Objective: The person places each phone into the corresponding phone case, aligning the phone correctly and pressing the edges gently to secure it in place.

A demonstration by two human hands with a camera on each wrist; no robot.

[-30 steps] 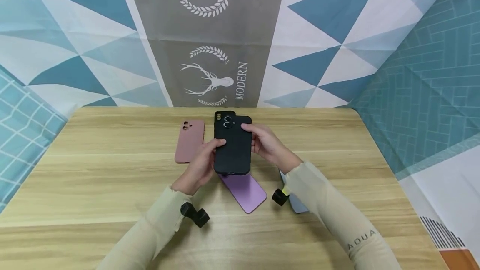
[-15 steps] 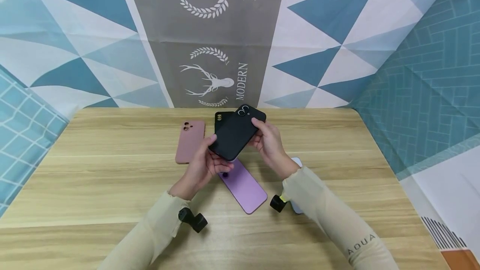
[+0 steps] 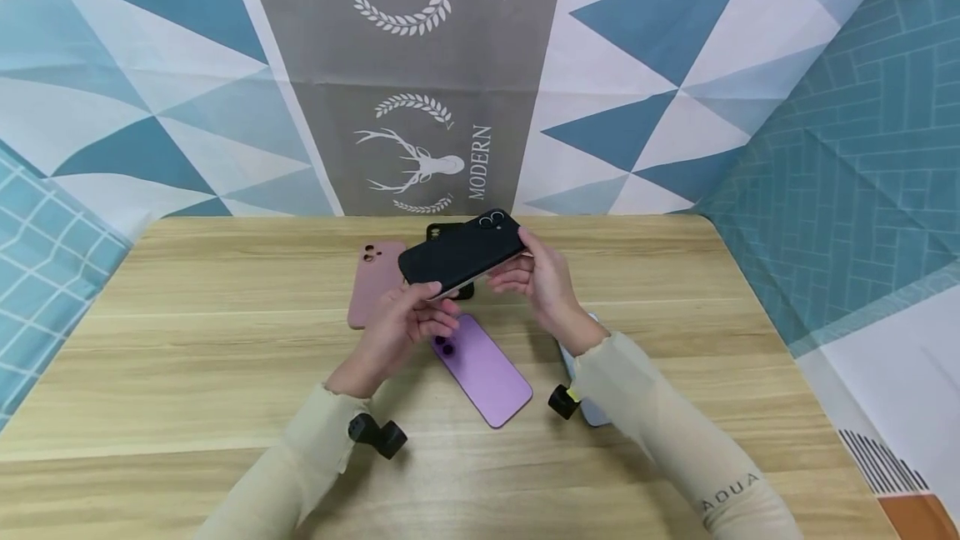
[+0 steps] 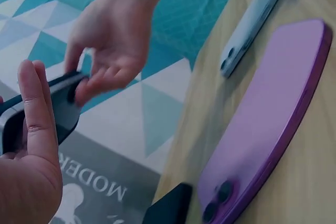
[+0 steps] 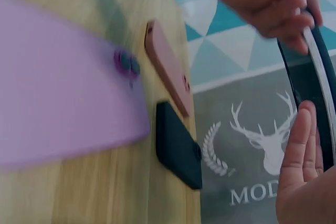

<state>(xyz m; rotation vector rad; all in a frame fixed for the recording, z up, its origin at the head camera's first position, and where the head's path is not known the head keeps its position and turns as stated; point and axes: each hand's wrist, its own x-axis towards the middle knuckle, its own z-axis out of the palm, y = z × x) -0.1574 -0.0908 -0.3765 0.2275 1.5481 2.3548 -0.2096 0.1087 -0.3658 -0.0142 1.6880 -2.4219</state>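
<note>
Above the table's far half, both hands hold a phone in a black case (image 3: 459,252). It slants with its camera rings at the right end, and a pale edge shows along its near side. My left hand (image 3: 393,327) grips the lower left end, thumb over the case, other fingers partly extended. At the camera end, my right hand (image 3: 553,286) pinches the corner between thumb and fingers. In the right wrist view a dark glossy face shows beneath the pale rim (image 5: 320,72). Below lies another black case (image 3: 467,292), partly hidden by the held phone.
A pink case (image 3: 372,290) lies left of the black one, partly behind the left hand. Nearer me is a purple phone-shaped piece (image 3: 491,377) with camera lenses. A pale blue one (image 4: 254,22) lies under the right forearm. Patterned cloth (image 3: 420,40) stands behind the table (image 3: 187,340).
The held phone has turned clockwise from upright to a slant and tipped, so its pale near edge shows. My left hand has moved slightly left, my right hand slightly right.
</note>
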